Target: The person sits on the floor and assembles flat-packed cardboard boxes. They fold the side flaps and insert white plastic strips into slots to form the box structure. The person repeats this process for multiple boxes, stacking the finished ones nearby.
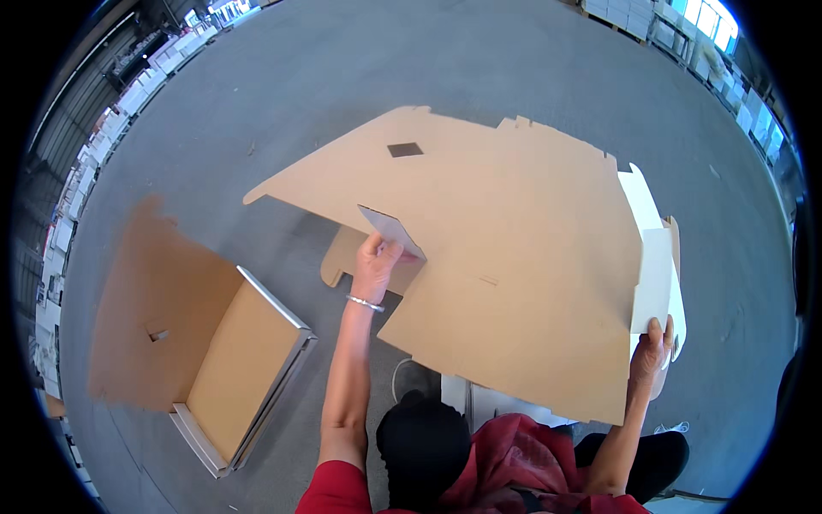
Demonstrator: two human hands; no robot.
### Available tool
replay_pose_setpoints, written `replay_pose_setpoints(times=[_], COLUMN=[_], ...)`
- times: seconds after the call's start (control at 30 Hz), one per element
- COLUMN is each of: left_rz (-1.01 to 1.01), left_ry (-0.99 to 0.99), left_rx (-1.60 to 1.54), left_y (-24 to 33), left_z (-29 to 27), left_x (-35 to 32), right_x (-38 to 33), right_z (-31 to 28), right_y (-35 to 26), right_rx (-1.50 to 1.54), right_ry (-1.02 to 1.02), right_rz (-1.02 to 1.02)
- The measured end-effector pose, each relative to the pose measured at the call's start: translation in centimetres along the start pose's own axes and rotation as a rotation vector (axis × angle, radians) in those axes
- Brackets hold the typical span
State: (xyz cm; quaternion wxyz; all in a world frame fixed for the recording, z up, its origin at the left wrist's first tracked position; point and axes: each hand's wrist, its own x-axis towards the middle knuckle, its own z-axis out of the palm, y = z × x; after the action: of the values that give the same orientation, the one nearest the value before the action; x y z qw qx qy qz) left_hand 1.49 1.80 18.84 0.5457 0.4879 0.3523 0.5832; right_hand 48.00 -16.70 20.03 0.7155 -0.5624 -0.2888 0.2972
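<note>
Cardboard sheet (pixel 505 257), flat, die-cut and brown, is held spread across the centre and right of the frame above the grey floor (pixel 360 77). Its small inner flap (pixel 391 230) is pinched upward by the left hand (pixel 375 261), seemingly so a fold can be started. The white-faced right edge is clamped by the right hand (pixel 652 351), keeping the sheet level. At lower left a partly folded box (pixel 244 368) lies.
</note>
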Motion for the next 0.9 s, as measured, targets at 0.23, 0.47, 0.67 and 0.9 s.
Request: replay_pose_setpoints(times=[0.23, 0.47, 0.67, 0.9], left_rz=[0.019, -0.171, -0.006, 0.127], left_ry=[0.002, -0.005, -0.050, -0.214], left_rx=[0.265, 0.957, 1.260, 1.305], left_y=[13.3, 16.3, 17.7, 19.0], left_z=[0.3, 1.0, 1.2, -1.0], left_x=[-7.0, -12.0, -14.4, -16.3], right_x=[-5.6, -9.9, -13.1, -17.6], right_z=[3.9, 3.1, 4.8, 1.4], right_y=[-7.1, -7.5, -9.5, -9.1], right_rx=[-0.691, -0.906, -0.949, -0.993], right_ry=[-0.524, -0.620, -0.568, -0.914], right_rz=[-0.413, -0.748, -0.881, -0.852])
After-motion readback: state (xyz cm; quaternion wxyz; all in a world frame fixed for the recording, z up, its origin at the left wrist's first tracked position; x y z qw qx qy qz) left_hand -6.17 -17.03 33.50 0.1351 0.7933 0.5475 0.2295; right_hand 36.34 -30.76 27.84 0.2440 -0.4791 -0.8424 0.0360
